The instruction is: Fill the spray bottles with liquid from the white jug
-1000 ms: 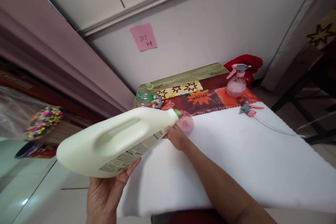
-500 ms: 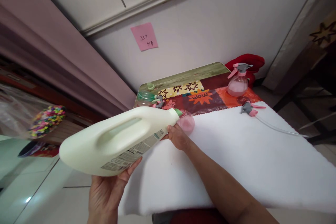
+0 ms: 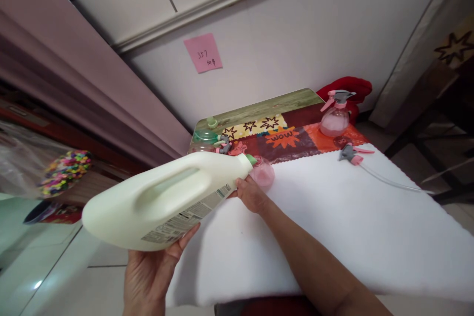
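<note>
Scarcely anything has moved since half a second ago: the whole scene has slid slightly left, jug and hands together, which suggests only the head shifted. The pale jug point(image 3: 174, 212) lies tilted in the air over the near left part of the bench point(image 3: 314, 237), its base near left and its green spout point(image 3: 252, 159) pointing far right, at the top of a round pink bottle point(image 3: 263, 176). Whether spout and bottle touch, I cannot tell. The left hand point(image 3: 150, 271) is palm up under the base, fingers partly hidden but spread to bear it. The right hand point(image 3: 250, 195) has its thumb and fingers curled in at the neck; whether they also touch the bottle is hidden.

The jug should be stiff, bulky and smooth, heavy if full, and slippery if wet. Supporting base and neck suits it; the moulded handle point(image 3: 192, 172) is another firm hold. The bottle looks light and easily tipped.
</note>
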Demonstrator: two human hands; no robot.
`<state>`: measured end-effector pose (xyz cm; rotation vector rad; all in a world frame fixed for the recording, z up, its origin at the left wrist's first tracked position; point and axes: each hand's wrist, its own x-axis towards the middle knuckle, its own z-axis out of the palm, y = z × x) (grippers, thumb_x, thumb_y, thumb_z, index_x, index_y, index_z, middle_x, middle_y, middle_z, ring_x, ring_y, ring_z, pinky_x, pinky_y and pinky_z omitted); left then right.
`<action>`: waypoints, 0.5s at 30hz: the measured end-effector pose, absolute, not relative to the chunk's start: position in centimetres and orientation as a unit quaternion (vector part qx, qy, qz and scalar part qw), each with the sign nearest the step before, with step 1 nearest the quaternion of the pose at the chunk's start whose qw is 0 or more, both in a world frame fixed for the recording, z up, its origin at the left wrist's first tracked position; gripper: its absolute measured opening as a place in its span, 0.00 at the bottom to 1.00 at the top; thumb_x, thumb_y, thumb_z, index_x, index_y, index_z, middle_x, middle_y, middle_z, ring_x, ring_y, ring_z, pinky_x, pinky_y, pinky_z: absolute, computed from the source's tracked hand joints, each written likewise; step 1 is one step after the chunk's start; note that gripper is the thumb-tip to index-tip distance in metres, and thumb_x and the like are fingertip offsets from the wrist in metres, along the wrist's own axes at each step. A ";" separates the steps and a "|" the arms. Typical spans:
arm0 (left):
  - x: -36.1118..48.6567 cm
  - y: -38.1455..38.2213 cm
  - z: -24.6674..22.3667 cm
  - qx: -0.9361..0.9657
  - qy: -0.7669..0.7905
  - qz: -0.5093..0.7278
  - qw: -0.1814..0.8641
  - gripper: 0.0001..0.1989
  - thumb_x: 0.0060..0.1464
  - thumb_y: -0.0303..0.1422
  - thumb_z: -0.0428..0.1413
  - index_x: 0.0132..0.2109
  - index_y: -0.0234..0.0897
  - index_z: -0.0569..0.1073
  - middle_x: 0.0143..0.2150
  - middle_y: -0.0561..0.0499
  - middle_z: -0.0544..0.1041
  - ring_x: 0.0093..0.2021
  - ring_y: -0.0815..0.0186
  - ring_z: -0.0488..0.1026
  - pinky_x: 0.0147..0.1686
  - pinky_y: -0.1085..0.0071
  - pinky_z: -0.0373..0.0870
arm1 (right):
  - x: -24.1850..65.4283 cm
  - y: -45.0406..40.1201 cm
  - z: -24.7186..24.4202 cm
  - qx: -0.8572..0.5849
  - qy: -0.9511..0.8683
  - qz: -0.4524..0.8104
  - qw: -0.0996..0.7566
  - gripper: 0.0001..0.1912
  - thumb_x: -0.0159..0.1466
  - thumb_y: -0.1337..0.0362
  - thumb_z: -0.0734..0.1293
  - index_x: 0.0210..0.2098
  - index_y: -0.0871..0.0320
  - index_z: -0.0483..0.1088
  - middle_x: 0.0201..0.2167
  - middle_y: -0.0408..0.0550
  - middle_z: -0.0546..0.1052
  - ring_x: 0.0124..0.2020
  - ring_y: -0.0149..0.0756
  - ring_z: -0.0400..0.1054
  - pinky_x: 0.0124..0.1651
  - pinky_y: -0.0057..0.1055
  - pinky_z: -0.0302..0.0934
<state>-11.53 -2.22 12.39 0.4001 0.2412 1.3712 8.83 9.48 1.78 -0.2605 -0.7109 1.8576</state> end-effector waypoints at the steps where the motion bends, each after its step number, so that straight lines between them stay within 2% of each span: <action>1: -11.5 -2.2 12.4 0.183 0.114 0.628 0.747 0.27 0.69 0.46 0.43 0.72 0.64 0.52 0.72 0.46 0.61 0.70 0.44 0.57 0.64 0.34 0.49 | 8.8 9.5 1.8 -0.110 -0.299 0.780 0.538 0.33 0.57 0.48 0.75 0.58 0.50 0.66 0.53 0.52 0.79 0.51 0.48 0.75 0.43 0.45 0.77; 4: -11.3 -2.3 12.5 0.182 0.128 0.633 0.742 0.27 0.69 0.46 0.45 0.72 0.64 0.52 0.71 0.46 0.63 0.70 0.46 0.59 0.64 0.37 0.52 | 8.8 9.5 1.6 -0.112 -0.300 0.779 0.539 0.33 0.57 0.48 0.74 0.58 0.50 0.66 0.53 0.51 0.79 0.52 0.48 0.75 0.44 0.46 0.77; 8: -11.2 -2.3 12.6 0.181 0.131 0.638 0.737 0.27 0.69 0.46 0.45 0.72 0.65 0.54 0.71 0.47 0.64 0.69 0.44 0.61 0.63 0.34 0.55 | 8.7 9.6 1.6 -0.111 -0.304 0.778 0.538 0.33 0.57 0.47 0.74 0.58 0.50 0.66 0.52 0.51 0.79 0.52 0.48 0.75 0.44 0.47 0.77; 15: -11.7 -2.3 12.3 0.186 0.117 0.628 0.746 0.28 0.68 0.46 0.46 0.72 0.64 0.54 0.73 0.46 0.60 0.71 0.44 0.57 0.64 0.34 0.49 | 8.8 9.6 1.9 -0.115 -0.301 0.780 0.537 0.34 0.56 0.47 0.75 0.58 0.50 0.66 0.50 0.50 0.80 0.51 0.48 0.75 0.43 0.47 0.77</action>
